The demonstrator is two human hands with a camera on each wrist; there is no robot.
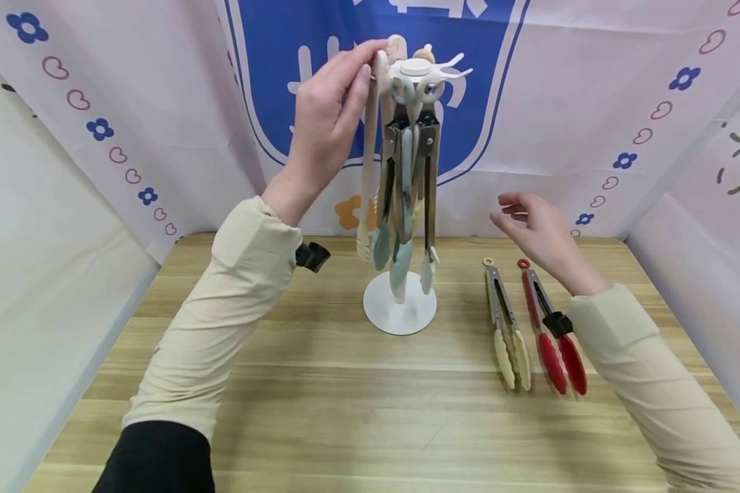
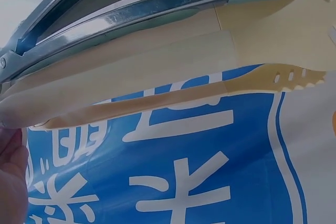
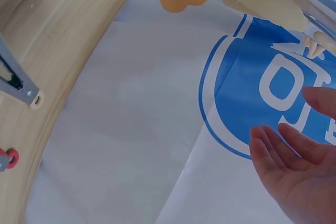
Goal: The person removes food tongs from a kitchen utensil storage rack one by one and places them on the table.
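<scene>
Nearest the viewer spreads a pale wood-grain tabletop [image 1: 345, 424]; on its right side lie a pair of red-and-steel tongs with scalloped red tips [image 1: 546, 349] and, just to their left, a pair of steel tongs with pale-yellow scalloped tips [image 1: 499, 341]. Both have their long axes running away from the person, ring ends farthest. The right hand [image 1: 533, 226], the nearer hand to both, is raised beyond those rings, its fingers loosely bent, the thumb apart, holding nothing. Left of it, at the middle of the table's far part, rises a white stand with a flat round base [image 1: 382, 311], hung with steel tongs with mint-green tips [image 1: 380, 248] and steel tongs with white tips [image 1: 428, 140]. At the stand's left side, a slim cream utensil with a long straight handle [image 1: 368, 164] hangs nearly upright, its long axis dropping from the left hand [image 1: 323, 103], which is much the nearer hand. The left fingertips touch the upper end of this cluster with only a narrow gap to the thumb; whether they pinch a handle or merely rest against it cannot be told. Behind everything hangs a white printed backdrop with a blue shield [image 1: 475, 130].
</scene>
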